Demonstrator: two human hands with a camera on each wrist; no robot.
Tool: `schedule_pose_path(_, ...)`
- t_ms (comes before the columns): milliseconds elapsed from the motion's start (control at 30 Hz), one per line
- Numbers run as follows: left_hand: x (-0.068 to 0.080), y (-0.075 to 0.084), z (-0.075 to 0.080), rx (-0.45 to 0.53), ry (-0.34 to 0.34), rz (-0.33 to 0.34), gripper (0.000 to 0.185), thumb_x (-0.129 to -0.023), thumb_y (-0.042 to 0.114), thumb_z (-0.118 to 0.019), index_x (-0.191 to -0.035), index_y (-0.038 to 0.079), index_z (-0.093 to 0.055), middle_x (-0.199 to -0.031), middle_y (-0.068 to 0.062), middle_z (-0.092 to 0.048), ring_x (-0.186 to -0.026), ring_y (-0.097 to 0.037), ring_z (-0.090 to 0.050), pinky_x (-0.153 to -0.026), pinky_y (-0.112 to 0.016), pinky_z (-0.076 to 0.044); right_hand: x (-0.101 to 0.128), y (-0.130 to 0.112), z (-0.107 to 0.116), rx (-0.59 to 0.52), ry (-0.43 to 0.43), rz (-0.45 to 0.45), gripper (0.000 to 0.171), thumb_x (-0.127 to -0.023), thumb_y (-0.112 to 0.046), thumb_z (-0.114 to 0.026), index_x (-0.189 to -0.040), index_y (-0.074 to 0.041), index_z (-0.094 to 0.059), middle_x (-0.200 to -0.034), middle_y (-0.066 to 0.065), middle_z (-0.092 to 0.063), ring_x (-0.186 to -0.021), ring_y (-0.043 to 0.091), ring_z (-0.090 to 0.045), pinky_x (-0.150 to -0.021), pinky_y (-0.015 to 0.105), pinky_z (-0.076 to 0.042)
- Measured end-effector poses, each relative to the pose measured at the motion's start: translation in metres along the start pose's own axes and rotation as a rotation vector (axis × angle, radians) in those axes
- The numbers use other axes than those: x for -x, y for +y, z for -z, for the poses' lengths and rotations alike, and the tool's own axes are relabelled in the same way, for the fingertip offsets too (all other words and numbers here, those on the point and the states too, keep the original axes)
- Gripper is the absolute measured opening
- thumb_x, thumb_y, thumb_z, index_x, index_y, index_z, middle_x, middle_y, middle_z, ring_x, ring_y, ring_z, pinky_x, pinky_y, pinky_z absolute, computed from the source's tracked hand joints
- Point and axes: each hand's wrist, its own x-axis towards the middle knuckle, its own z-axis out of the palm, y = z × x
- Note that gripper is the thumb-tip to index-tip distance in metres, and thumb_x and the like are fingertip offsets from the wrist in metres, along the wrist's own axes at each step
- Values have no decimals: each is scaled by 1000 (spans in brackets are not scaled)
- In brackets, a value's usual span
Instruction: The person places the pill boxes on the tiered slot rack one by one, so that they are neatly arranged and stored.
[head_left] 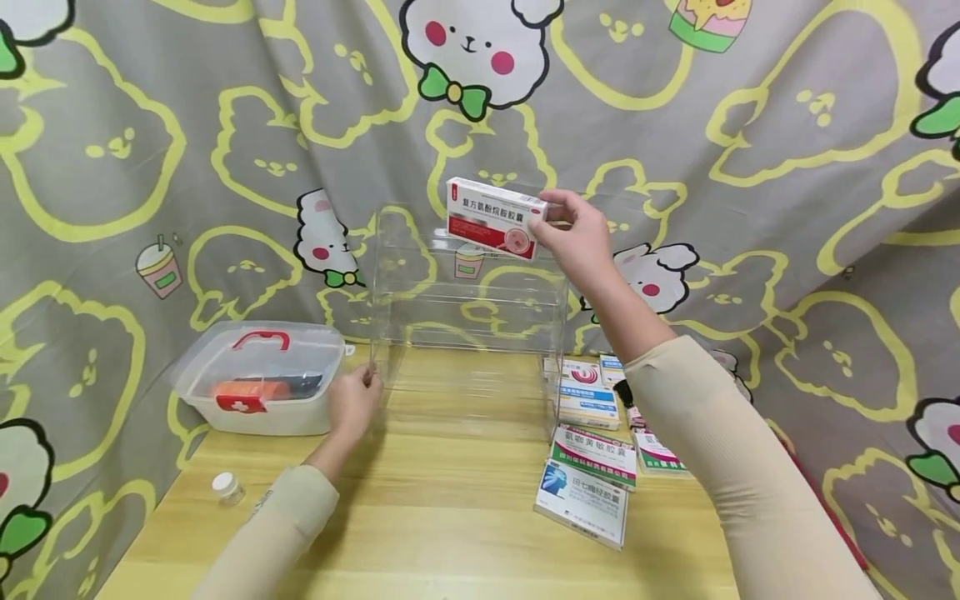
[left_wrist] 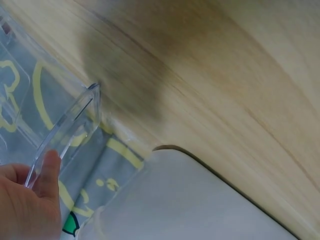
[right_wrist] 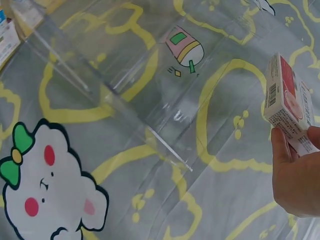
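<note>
My right hand [head_left: 581, 237] pinches the right end of a red-and-white medicine box [head_left: 495, 218], held up at the top of a clear plastic shelf rack [head_left: 468, 400]. In the right wrist view the medicine box [right_wrist: 290, 102] shows its barcode end, with fingers and thumb on its lower part. Low on the rack's left side, my left hand [head_left: 355, 400] grips the upright edge. The left wrist view has the thumb and fingers of the left hand [left_wrist: 32, 200] pinching the clear side panel [left_wrist: 67, 122]. The rack's tiers are see-through, with the curtain showing behind.
Left of the rack stands a lidded first-aid box [head_left: 262, 379] with a red handle. A small white-capped bottle [head_left: 227, 487] is at the table's left. Several medicine boxes [head_left: 585, 504] lie right of the rack. A patterned curtain [head_left: 480, 142] hangs behind the wooden table [head_left: 435, 517].
</note>
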Motion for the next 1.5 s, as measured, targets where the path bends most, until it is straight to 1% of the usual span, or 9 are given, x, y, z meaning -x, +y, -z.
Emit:
schedule_pose_path(167, -3, -2, 2, -7, 45, -30, 20, -83, 10, -59, -95, 1, -72, -80, -15, -71, -67, -32, -63, -61, -45, -51, -24, -6, -24, -93, 32, -6, 54, -85, -10, -64, -136, -19, -46, -107, 7, -61, -97, 17, -62, -80, 26, -53)
schedule_pose_path(233, -4, -3, 2, -19, 42, -40, 20, -83, 9, -59, -95, 1, -72, -80, -15, -71, -67, -32, -64, -61, -45, -51, -33, -6, -33, -117, 45, 2, 54, -85, -8, -64, -135, -17, -46, -106, 8, -61, -94, 19, -62, -80, 26, -53)
schedule_pose_path(400, -3, -2, 0, -47, 5, -49, 19, -85, 10, -58, -97, 2, -71, -82, -14, -72, -70, -31, -66, -64, -45, -52, -48, 1, -50, -62, 46, 6, 39, -87, -10, -63, -125, -12, -53, -108, 9, -63, -96, 17, -63, -81, 26, -53)
schedule_pose_path(667, -4, -4, -4, -63, 6, -92, 13, -83, 9, -58, -86, 3, -69, -77, -11, -71, -64, -27, -63, -60, -43, -51, -65, 13, -72, -49, 61, -5, 36, -88, -9, -61, -123, -12, -54, -110, 10, -63, -97, 15, -61, -83, 24, -51)
schedule_pose_path(800, -6, -5, -3, -60, 17, -107, 12, -83, 8, -59, -85, 3, -69, -78, -12, -72, -67, -29, -65, -62, -43, -52, -70, 17, -83, -44, 90, -2, 36, -87, -9, -62, -123, -12, -56, -108, 9, -63, -96, 14, -60, -83, 23, -51)
schedule_pose_path(933, -5, -6, -2, -41, -3, -85, 15, -83, 7, -59, -90, 2, -71, -78, -12, -72, -66, -27, -65, -61, -42, -52, -74, 23, -93, -45, 105, -4, 36, -87, -9, -62, -123, -12, -57, -106, 7, -62, -94, 13, -59, -82, 22, -50)
schedule_pose_path(1067, -4, -6, -1, -35, -16, -71, 17, -83, 7, -59, -93, 2, -71, -76, -11, -71, -62, -24, -62, -58, -39, -51, -76, 27, -103, -47, 89, -11, 37, -88, -8, -61, -124, -13, -57, -107, 7, -62, -94, 13, -58, -82, 23, -49)
schedule_pose_path(1267, -4, -7, -3, -15, 16, -100, 13, -82, 6, -60, -88, 2, -71, -73, -10, -70, -59, -23, -60, -55, -37, -50, -78, 27, -112, -27, 58, -10, 39, -88, -8, -61, -126, -14, -56, -109, 7, -63, -97, 12, -59, -84, 24, -50)
schedule_pose_path(1500, -4, -10, -5, -8, 16, -93, 15, -81, 5, -61, -91, 2, -72, -72, -9, -70, -58, -21, -60, -55, -36, -50, -80, 26, -115, 41, 44, 7, 39, -88, -10, -62, -126, -14, -57, -112, 7, -65, -99, 12, -60, -85, 23, -49)
